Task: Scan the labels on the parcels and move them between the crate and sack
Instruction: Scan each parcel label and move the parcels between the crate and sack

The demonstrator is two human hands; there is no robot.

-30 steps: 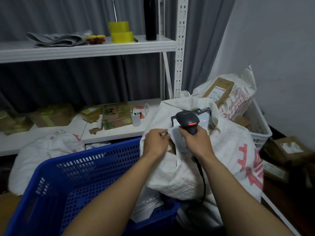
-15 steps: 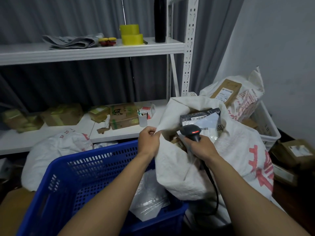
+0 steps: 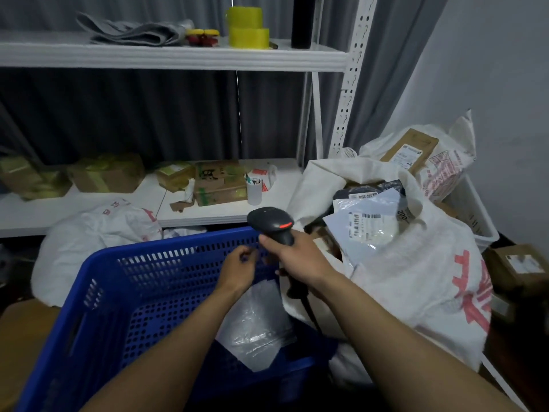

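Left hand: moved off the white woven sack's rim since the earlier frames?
Yes. The left hand has let go of the white woven sack and moved leftward away from it, now over the blue perforated plastic crate.

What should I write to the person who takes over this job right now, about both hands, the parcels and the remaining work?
Right hand grips the scanner. Left hand holds nothing, over the blue crate.
One clear-wrapped parcel lies in the crate.
The white sack beside the crate holds several parcels, a pale labelled parcel on top.
Done, it seems: the parcels in the sack.
Left, probably: scan the crate parcel and move it across.
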